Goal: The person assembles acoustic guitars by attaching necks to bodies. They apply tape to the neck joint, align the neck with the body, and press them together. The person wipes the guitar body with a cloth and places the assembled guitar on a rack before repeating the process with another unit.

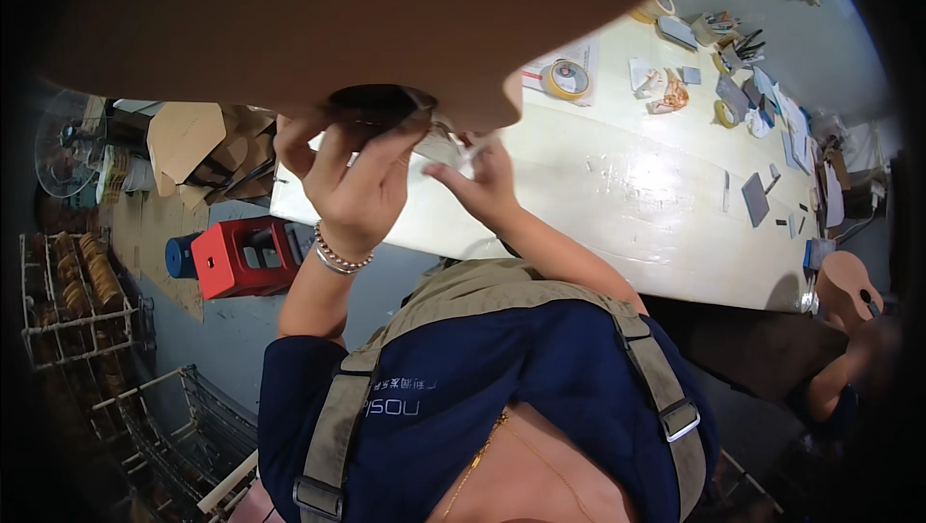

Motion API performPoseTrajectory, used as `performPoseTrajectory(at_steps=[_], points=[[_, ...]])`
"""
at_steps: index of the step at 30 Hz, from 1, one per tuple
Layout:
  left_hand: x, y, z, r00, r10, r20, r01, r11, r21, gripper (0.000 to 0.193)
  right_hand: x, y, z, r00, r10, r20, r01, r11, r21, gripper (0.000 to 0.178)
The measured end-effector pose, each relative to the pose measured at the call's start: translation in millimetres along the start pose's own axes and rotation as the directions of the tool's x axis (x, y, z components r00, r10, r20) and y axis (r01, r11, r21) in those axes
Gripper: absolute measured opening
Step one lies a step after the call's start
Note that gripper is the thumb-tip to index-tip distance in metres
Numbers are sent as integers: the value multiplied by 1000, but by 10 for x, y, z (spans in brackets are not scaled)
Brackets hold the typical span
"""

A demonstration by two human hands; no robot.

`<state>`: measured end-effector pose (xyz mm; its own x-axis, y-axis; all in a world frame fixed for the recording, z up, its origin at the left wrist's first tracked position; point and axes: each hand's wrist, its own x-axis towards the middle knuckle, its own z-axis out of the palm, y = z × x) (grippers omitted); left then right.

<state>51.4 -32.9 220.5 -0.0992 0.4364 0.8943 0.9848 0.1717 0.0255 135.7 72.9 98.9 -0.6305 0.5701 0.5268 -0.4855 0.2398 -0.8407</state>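
Note:
A large light-brown guitar-shaped wooden body hangs over the upper part of the head view, very near, with a dark round hole in its underside. My left hand is at the hole's rim, fingers curled and closed against the wood; some fingertips are hidden. Beside it, my right hand is raised with the thumb reaching left and the fingers bent around a thin whitish strip. A pale, sheet-like piece lies between the two hands; motion blur hides what it is.
A white worktable spreads ahead and right, with a yellow tape roll, sanding blocks and pen cups at its far side. Left are a red stool, cardboard and racks. Another person holds a small guitar-shaped body at right.

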Motion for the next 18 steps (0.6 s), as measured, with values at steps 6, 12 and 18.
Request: performPoseTrajectory(at_steps=[6, 12, 18], points=[[-289, -65, -80, 989, -146, -3, 145, 988, -61, 21, -58, -64, 68, 971, 224, -88, -220, 974, 49, 81], [-1043, 323, 337, 749, -465, 472, 649, 656, -386, 26, -537, -99, -814, 977, 182, -112, -213, 812, -543, 78], [-2012, 378, 911, 416, -476, 775, 907, 161, -388, 29, -1000, 342, -1267, 981, 194, -22, -134, 586, -799, 76]])
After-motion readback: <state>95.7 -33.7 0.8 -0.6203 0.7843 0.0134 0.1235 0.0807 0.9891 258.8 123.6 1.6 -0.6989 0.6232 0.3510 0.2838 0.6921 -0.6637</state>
